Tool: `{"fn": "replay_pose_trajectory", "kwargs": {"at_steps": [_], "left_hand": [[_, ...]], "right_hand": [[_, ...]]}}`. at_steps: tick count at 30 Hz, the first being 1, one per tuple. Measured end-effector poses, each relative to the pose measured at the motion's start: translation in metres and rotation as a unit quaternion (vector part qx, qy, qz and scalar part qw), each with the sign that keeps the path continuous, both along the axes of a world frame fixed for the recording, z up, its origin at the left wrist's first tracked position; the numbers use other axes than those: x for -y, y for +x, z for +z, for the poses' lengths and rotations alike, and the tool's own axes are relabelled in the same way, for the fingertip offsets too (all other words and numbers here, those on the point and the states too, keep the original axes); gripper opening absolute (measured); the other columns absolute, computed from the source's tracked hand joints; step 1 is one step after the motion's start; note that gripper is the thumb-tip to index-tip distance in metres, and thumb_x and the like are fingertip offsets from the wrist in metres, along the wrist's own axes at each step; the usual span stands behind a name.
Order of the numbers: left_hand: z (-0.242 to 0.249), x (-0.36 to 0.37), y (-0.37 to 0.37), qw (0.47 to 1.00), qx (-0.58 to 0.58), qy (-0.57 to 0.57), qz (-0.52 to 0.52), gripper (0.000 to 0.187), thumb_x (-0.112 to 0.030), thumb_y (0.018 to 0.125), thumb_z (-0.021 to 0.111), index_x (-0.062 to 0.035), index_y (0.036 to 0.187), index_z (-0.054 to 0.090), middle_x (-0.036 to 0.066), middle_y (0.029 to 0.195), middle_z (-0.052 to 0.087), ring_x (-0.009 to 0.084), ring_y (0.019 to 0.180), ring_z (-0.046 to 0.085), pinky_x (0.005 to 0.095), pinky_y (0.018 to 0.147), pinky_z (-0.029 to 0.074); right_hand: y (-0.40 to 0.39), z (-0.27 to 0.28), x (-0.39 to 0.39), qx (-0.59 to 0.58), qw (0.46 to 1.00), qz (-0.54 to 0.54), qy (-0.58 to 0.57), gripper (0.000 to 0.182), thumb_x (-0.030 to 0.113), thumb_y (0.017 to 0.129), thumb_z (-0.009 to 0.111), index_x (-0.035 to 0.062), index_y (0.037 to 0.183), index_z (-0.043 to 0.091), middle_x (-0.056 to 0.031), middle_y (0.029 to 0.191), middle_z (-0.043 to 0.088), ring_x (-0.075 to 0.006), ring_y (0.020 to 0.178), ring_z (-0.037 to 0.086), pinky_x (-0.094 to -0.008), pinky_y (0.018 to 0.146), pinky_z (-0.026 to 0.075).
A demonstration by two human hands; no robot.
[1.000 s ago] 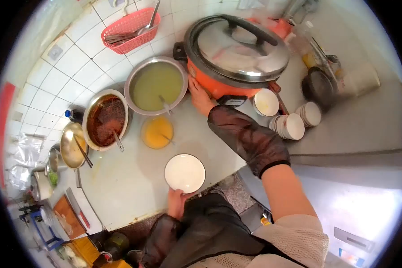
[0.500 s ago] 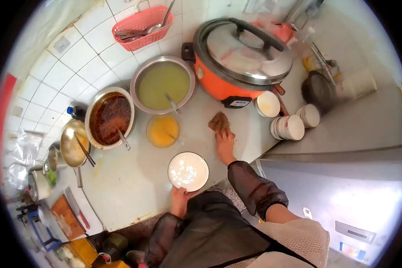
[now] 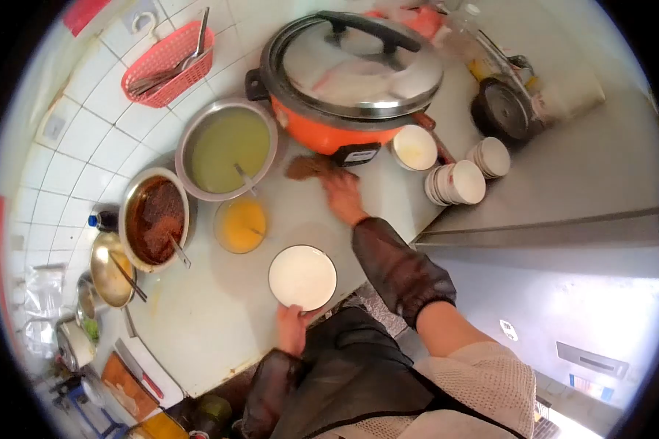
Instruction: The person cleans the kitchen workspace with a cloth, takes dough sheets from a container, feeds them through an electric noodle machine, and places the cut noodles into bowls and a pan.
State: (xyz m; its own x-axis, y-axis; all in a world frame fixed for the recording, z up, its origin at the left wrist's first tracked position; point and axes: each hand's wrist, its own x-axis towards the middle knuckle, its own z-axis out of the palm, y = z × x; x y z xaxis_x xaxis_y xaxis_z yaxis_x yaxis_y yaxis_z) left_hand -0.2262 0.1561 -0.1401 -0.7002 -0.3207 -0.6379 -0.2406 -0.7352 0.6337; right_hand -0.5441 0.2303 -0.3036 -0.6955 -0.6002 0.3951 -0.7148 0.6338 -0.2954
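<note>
My left hand (image 3: pixel 291 329) grips the near rim of a round white bowl (image 3: pixel 302 278) at the counter's front edge. Farther forward, my right hand (image 3: pixel 343 196) presses on a crumpled brown cloth (image 3: pixel 309 167), which lies on the counter just in front of the orange cooker (image 3: pixel 322 124). Left of the cloth are a metal basin of greenish liquid (image 3: pixel 231 146) with a ladle in it and a smaller bowl of yellow liquid (image 3: pixel 243 225).
An oval pan of dark red sauce (image 3: pixel 155 219) and a gold-coloured pan (image 3: pixel 111 269) with chopsticks stand left. A knife (image 3: pixel 150 377) lies at lower left. Stacked white bowls (image 3: pixel 465 182) stand right. A pink basket (image 3: pixel 168 64) hangs on the tiled wall.
My right hand has slid the cloth leftward and away from me, closer to the cooker's front. My left hand still holds the white bowl. The whole view has shifted and turned.
</note>
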Motion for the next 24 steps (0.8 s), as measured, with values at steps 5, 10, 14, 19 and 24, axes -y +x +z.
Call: {"fn": "replay_pose_trajectory", "kwargs": {"at_steps": [5, 10, 14, 19, 24], "left_hand": [[-0.004, -0.007, -0.035, 0.999, -0.038, -0.005, -0.013, 0.055, 0.001, 0.08, 0.037, 0.0038, 0.135, 0.031, 0.019, 0.128, 0.048, 0.0328, 0.113, 0.054, 0.0485, 0.092, 0.051], [-0.027, -0.012, -0.078, 0.998, -0.061, -0.028, -0.018, 0.055, -0.001, 0.08, 0.037, 0.0049, 0.135, 0.03, 0.019, 0.13, 0.047, 0.032, 0.114, 0.054, 0.047, 0.094, 0.051], [-0.055, -0.004, -0.126, 0.995, -0.095, -0.027, -0.004, 0.055, -0.002, 0.08, 0.038, 0.0087, 0.134, 0.03, 0.019, 0.133, 0.043, 0.0327, 0.117, 0.051, 0.0476, 0.097, 0.049], [-0.082, 0.017, -0.171, 0.993, -0.111, -0.033, 0.033, 0.054, 0.0, 0.08, 0.039, 0.0121, 0.132, 0.031, 0.021, 0.133, 0.041, 0.0335, 0.121, 0.047, 0.0466, 0.102, 0.046], [-0.094, 0.035, -0.2, 0.993, -0.089, -0.007, 0.082, 0.052, 0.002, 0.081, 0.038, 0.0123, 0.132, 0.031, 0.021, 0.133, 0.041, 0.0342, 0.122, 0.045, 0.0468, 0.106, 0.043]], "right_hand": [[-0.051, 0.012, -0.078, 0.013, 0.982, -0.184, 0.036, 0.041, 0.014, 0.078, 0.055, 0.0088, 0.118, 0.059, -0.0163, 0.132, 0.048, -0.0408, 0.12, 0.038, -0.0549, 0.095, 0.032], [-0.012, -0.003, -0.054, -0.043, 0.995, -0.086, -0.014, 0.033, 0.011, 0.075, 0.056, 0.0092, 0.107, 0.063, -0.0157, 0.108, 0.053, -0.0362, 0.103, 0.044, -0.0517, 0.084, 0.035], [0.11, 0.02, -0.077, 0.076, 0.992, 0.098, -0.033, 0.027, 0.009, 0.075, 0.059, 0.0063, 0.101, 0.065, -0.0158, 0.114, 0.056, -0.0341, 0.105, 0.046, -0.0519, 0.094, 0.034], [0.113, 0.058, -0.137, 0.385, 0.864, -0.16, -0.284, 0.04, 0.011, 0.085, 0.055, 0.0105, 0.125, 0.055, -0.0183, 0.124, 0.053, -0.0351, 0.103, 0.053, -0.0424, 0.09, 0.044], [0.076, 0.073, -0.18, 0.238, 0.918, -0.313, -0.052, 0.058, 0.022, 0.088, 0.056, 0.0079, 0.14, 0.036, -0.0279, 0.134, 0.04, -0.0417, 0.122, 0.042, -0.0486, 0.1, 0.037]]}}
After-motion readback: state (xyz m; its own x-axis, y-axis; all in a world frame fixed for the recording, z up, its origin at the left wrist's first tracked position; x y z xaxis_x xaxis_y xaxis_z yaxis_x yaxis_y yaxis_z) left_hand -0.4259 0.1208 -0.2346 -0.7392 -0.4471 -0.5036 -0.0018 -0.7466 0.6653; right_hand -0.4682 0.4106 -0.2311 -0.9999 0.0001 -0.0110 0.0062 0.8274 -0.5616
